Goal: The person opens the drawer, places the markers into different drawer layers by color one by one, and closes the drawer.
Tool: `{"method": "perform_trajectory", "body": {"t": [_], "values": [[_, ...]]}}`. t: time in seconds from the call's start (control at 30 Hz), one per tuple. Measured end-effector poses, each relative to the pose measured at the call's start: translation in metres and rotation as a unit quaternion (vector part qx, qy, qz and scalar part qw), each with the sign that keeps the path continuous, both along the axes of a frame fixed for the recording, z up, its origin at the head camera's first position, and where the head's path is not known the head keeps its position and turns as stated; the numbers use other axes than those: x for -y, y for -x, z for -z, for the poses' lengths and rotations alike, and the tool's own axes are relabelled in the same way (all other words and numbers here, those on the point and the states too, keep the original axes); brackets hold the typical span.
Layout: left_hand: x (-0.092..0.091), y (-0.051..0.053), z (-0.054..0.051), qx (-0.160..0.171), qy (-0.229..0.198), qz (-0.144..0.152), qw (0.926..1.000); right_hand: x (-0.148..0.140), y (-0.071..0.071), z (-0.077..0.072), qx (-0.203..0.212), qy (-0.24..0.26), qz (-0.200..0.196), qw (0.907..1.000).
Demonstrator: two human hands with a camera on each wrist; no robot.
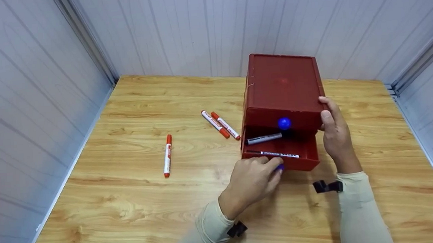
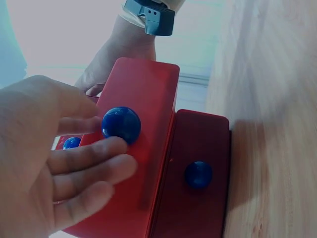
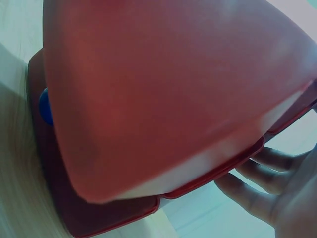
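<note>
A red drawer cabinet (image 1: 284, 80) stands right of centre, its middle drawer (image 1: 301, 164) pulled out. My left hand (image 1: 251, 178) is at that drawer's front, thumb and forefinger pinching its blue knob (image 2: 121, 125); the other fingers are loosely bent. Inside lie two markers: a grey-white marker (image 1: 264, 138) toward the back and a black-and-white marker (image 1: 279, 154) along the front. My right hand (image 1: 338, 139) rests against the cabinet's right side, fingers (image 3: 247, 192) fairly straight at its edge. Shut drawers above and below carry a blue knob (image 1: 284, 123) and another blue knob (image 2: 198, 174).
Left of the cabinet, two red-and-white markers lie close together, a nearer-left marker (image 1: 215, 124) and another marker (image 1: 226, 125). Farther left is a third red-and-white marker (image 1: 168, 155). Pale panels (image 1: 179, 32) wall in the wooden table (image 1: 112, 205) at the back and sides.
</note>
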State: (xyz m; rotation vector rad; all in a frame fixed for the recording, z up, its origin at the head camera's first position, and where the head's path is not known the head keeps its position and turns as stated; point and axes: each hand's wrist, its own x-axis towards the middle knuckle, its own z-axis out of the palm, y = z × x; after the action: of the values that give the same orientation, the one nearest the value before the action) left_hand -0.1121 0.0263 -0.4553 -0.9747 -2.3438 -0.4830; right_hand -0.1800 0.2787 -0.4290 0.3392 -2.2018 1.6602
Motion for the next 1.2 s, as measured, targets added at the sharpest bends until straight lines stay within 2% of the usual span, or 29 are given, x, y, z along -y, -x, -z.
{"method": "perform_trajectory", "body": {"t": [0.37,0.57,0.73,0.9,1.1,1.2], "values": [[-0.002,-0.001,0.005,0.035,0.017,0.021,0.9990,-0.001,-0.001,-0.004,-0.001,0.002,-0.005,1.0000],[-0.004,0.003,0.009,0.032,0.014,0.022,0.9992,-0.001,-0.001,-0.008,0.013,-0.002,-0.008,0.9999],[-0.005,0.005,0.011,0.038,0.000,0.018,0.9991,0.000,0.002,-0.015,0.026,0.019,-0.014,0.9994],[-0.006,0.005,0.012,0.055,-0.010,0.006,0.9984,0.000,0.002,-0.021,0.028,-0.013,-0.015,0.9994],[-0.007,0.007,0.012,0.059,-0.011,-0.009,0.9982,0.001,0.003,-0.017,0.012,0.006,-0.021,0.9997],[-0.007,0.009,0.012,0.059,-0.014,-0.012,0.9981,0.003,0.004,-0.014,-0.004,-0.006,-0.005,1.0000]]}}
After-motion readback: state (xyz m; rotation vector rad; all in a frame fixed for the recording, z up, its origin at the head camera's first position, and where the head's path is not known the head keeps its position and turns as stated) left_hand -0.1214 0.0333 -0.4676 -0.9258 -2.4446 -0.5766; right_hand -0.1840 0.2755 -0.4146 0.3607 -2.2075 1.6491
